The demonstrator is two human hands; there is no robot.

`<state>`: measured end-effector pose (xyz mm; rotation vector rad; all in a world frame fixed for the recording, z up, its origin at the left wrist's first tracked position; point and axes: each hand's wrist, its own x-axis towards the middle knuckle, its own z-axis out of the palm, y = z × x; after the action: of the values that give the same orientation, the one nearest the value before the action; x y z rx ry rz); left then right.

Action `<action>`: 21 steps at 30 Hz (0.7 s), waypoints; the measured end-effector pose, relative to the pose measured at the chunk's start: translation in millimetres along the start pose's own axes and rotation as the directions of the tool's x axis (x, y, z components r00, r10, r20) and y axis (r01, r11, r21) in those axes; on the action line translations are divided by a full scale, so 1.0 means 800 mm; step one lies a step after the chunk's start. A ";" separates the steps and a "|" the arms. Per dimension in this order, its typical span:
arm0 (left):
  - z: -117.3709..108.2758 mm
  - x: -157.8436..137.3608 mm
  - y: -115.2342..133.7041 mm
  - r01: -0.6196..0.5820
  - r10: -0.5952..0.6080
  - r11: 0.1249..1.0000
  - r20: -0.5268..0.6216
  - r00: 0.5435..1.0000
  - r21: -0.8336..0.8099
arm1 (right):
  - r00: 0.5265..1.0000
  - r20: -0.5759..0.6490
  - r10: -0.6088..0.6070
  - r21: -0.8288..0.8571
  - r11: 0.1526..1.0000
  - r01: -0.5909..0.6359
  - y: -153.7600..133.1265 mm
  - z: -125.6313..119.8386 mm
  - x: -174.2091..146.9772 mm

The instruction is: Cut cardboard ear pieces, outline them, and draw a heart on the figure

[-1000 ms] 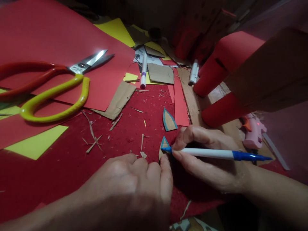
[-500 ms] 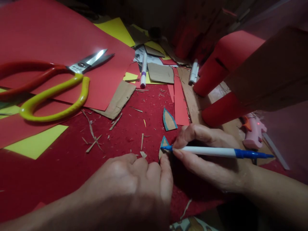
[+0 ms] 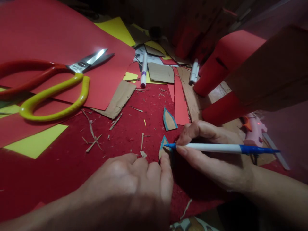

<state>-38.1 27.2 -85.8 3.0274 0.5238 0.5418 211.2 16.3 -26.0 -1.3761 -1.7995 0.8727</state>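
My right hand pinches a blue felt-tip pen with a white barrel, close to its writing end. The pen's blue tip is at a small pointed cardboard piece, which has a blue border near its point. My left hand has its fingers curled, and one fingertip presses the lower part of that piece against the red surface, hiding it. Just beyond lies a second pointed cardboard piece, edged in blue all round.
Large scissors with red and yellow handles rest on red paper at the left. Cardboard scraps and a white marker lie farther back. Red tubes under cardboard stand at the right, near a pink glue gun.
My right hand and the felt-tip pen have shifted slightly to the right, with the tip a little higher on the piece. My left hand has stayed in place.
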 end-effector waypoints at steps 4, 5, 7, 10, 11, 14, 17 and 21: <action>0.012 -0.005 0.006 0.073 -0.073 0.997 -0.052 0.996 -0.011 | 0.998 -0.033 -0.046 -0.015 0.999 0.046 0.002 0.003 -0.002; 0.014 -0.005 0.006 0.082 -0.083 0.997 -0.055 0.995 -0.015 | 0.998 -0.038 -0.054 -0.014 0.998 0.054 0.003 0.004 -0.002; 0.016 -0.003 0.006 0.083 -0.084 0.996 -0.050 0.995 -0.013 | 0.998 -0.034 -0.051 -0.022 0.999 0.050 0.004 0.004 -0.003; 0.014 0.000 0.006 0.095 -0.095 0.995 -0.063 0.994 0.007 | 1.000 -0.003 -0.030 -0.034 0.999 0.030 0.004 0.003 -0.003; 0.013 0.000 0.006 0.094 -0.093 0.996 -0.063 0.994 0.009 | 1.000 0.005 -0.030 -0.031 0.999 0.030 0.004 0.003 -0.003; 0.010 0.000 0.008 0.100 -0.100 0.995 -0.065 0.993 -0.004 | 0.999 0.016 -0.041 -0.005 0.999 0.041 0.003 0.003 -0.002; 0.009 0.000 0.008 0.109 -0.109 0.994 -0.080 0.991 -0.002 | 0.999 0.036 -0.017 0.032 0.999 0.015 0.002 0.004 -0.003; 0.005 0.004 0.005 0.084 -0.084 0.996 -0.059 0.995 0.004 | 0.994 0.074 0.084 0.059 0.994 -0.089 -0.004 0.003 -0.005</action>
<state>-32.8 24.4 -88.1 2.9868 0.6528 0.6278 208.2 11.9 -25.3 -1.4079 -1.7619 1.0271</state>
